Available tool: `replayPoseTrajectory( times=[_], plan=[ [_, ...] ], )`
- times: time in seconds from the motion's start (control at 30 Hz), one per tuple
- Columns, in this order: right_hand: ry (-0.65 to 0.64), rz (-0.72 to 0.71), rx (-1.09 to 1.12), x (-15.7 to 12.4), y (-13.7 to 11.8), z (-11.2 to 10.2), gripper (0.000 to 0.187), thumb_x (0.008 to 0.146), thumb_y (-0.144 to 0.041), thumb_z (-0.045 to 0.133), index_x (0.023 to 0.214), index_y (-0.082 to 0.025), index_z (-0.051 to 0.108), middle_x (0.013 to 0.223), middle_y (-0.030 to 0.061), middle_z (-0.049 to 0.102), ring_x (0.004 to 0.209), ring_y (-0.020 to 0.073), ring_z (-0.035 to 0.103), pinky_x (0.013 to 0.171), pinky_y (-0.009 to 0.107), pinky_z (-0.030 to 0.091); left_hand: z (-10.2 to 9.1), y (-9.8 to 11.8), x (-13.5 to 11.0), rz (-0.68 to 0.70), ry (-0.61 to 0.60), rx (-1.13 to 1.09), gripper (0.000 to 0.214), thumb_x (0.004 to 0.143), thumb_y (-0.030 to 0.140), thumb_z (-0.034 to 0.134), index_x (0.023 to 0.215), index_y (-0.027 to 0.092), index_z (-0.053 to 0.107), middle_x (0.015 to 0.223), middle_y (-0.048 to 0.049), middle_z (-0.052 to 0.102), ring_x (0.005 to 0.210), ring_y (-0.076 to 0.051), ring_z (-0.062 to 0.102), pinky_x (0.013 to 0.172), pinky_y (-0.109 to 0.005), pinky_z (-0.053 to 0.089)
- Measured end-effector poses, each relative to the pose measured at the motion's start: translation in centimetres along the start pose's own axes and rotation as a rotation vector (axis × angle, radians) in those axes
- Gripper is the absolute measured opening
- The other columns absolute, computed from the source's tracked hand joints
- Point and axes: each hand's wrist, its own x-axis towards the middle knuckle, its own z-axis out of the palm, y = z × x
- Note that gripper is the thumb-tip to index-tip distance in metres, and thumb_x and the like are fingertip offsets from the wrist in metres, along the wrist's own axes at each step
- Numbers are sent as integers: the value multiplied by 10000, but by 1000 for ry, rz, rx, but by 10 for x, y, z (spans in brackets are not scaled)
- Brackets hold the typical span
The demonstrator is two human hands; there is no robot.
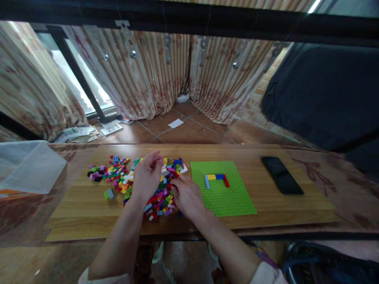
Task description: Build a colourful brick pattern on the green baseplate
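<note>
**Both hands in the brick pile**

The left hand (146,177) hovered over the heap of small coloured building bricks (117,172) on the wooden table (296,205). Its fingers (158,155) were curled close above the bricks at the far edge. Whether they pinched one could not be told. The right hand (187,196) lay low on the heap's right side, fingers (177,182) narrow and touching bricks, with its grip hidden. Just beside it sat a green baseplate (225,197) bearing a few bricks (217,178), with a black phone (282,174) further right.
</note>
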Motion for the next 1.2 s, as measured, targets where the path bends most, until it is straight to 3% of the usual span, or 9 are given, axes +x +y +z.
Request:
replayPoseTrajectory(
  times=[1.2],
  plan=[
    [-22,3,10,1,3,0,208,893,-200,474,976,-204,665,983,59,636,928,184,573,811,284,434,8,6,1,1,-17,38,321,802,273,575,1101,177,639,962,-74,724,873,-207,681,829,-339,534]
  ],
)
